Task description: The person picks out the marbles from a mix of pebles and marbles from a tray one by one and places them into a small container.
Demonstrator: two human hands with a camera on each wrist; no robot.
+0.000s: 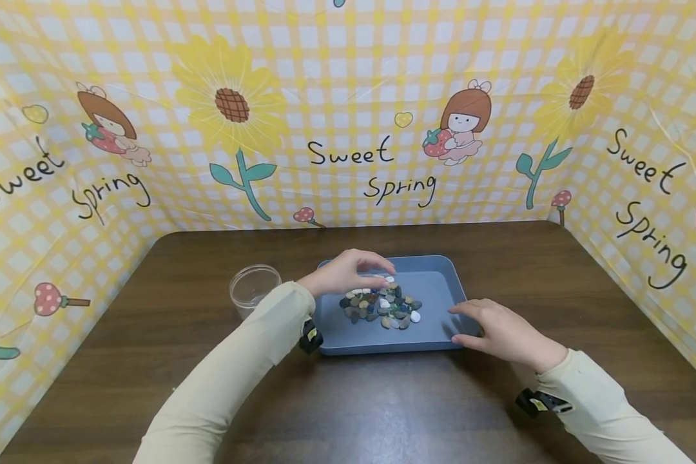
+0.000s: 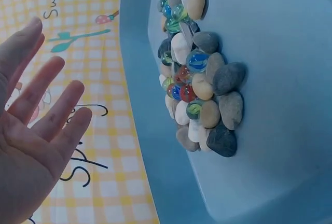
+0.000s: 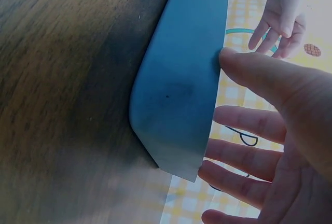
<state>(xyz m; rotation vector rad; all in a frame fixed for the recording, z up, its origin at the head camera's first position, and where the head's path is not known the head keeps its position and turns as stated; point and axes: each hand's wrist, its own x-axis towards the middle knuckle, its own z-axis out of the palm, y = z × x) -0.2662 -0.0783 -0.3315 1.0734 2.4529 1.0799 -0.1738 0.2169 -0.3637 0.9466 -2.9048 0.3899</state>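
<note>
A blue-grey rectangular tray [image 1: 437, 293] lies on the table with a pile of smooth pebbles [image 1: 408, 306] inside. Among the stones, in the left wrist view, are several glass marbles [image 2: 197, 60] in blue, green and red. Over the tray's far left part hovers my left hand [image 1: 348, 272], palm down, fingers spread and holding nothing; the left wrist view shows it apart from the stones. My right hand [image 1: 501, 332] is by the tray's near right corner, fingers extended. In the right wrist view its thumb tip [image 3: 228, 58] appears at the rim; firm contact is hard to tell.
Left of the tray stands a clear round container [image 1: 254, 283], partly behind the left sleeve. The dark wooden table [image 1: 348, 406] ends at a yellow checked cloth wall [image 1: 348, 96] at the back and sides.
</note>
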